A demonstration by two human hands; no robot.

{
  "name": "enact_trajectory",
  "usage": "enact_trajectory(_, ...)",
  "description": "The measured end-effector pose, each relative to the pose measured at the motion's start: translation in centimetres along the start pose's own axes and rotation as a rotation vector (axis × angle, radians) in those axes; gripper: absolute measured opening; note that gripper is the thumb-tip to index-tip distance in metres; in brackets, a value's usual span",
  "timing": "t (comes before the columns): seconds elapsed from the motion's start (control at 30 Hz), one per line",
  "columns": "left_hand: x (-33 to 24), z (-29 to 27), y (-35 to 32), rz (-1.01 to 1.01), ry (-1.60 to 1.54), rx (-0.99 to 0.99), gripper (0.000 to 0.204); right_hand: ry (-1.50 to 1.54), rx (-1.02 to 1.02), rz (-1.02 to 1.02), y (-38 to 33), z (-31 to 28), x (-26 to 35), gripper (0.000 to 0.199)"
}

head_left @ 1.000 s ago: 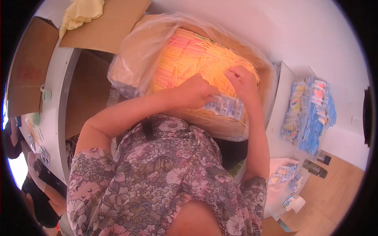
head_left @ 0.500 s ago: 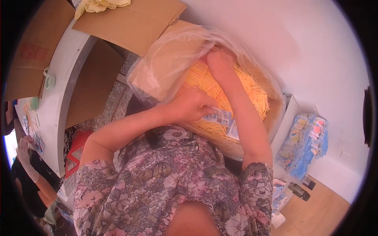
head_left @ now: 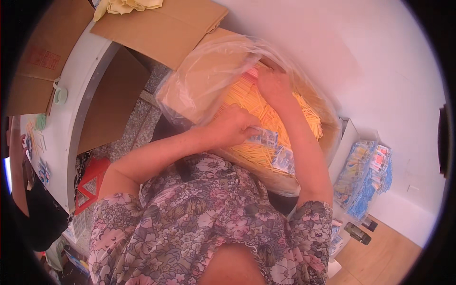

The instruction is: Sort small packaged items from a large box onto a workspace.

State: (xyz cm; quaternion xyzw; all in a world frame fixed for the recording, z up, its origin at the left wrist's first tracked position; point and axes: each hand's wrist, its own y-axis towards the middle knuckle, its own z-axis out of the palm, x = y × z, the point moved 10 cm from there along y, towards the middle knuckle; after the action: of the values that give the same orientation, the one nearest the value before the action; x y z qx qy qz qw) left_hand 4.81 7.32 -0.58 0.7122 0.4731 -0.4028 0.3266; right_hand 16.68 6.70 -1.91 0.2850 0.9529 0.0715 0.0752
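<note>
A cardboard box (head_left: pixel 270 176) lined with a clear plastic bag (head_left: pixel 187 88) stands before me, holding a heap of thin yellow sticks (head_left: pixel 308 114). Over its near side, my left hand (head_left: pixel 232 126) pinches the end of a small clear packet (head_left: pixel 266 137) with blue print. Another packet (head_left: pixel 283 158) hangs beside it, against the sticks. My right hand (head_left: pixel 274 85) reaches to the far side of the box with its fingers curled. Next to those fingers lies something pink (head_left: pixel 251 73). What they hold, if anything, is hidden.
On the right, a pile of blue-printed packets (head_left: pixel 363 178) lies in an open carton by the white wall. A white table (head_left: pixel 71 114) curves along the left, with a pale green tape roll (head_left: pixel 60 96) on it. Another person's arm (head_left: pixel 18 175) shows at far left.
My right hand has shifted slightly toward me and to the right, showing more of the pink thing. My left hand keeps its pinch. The other person's gloved hand has left its earlier place.
</note>
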Motion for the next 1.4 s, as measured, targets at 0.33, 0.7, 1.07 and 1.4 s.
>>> enact_trajectory(0.33,-3.6,-0.4,2.5,0.174,0.432,0.101,0.009,0.489,0.486,0.131,-7.6,-6.6,2.8,0.022)
enact_trajectory(0.7,-6.4,0.0,1.9,0.195,-0.276,0.007,0.021,1.199,-0.158,0.648,-13.7,-10.6,0.5,0.031)
enact_trajectory(1.07,-6.6,5.5,3.4,0.190,-0.271,0.119,0.012,1.226,-0.228,0.699,-18.1,-9.3,-2.7,0.021)
enact_trajectory(1.4,-3.8,7.7,3.4,-0.193,-0.651,0.271,0.011,1.218,-0.410,1.157,-26.2,-9.3,-7.1,0.018)
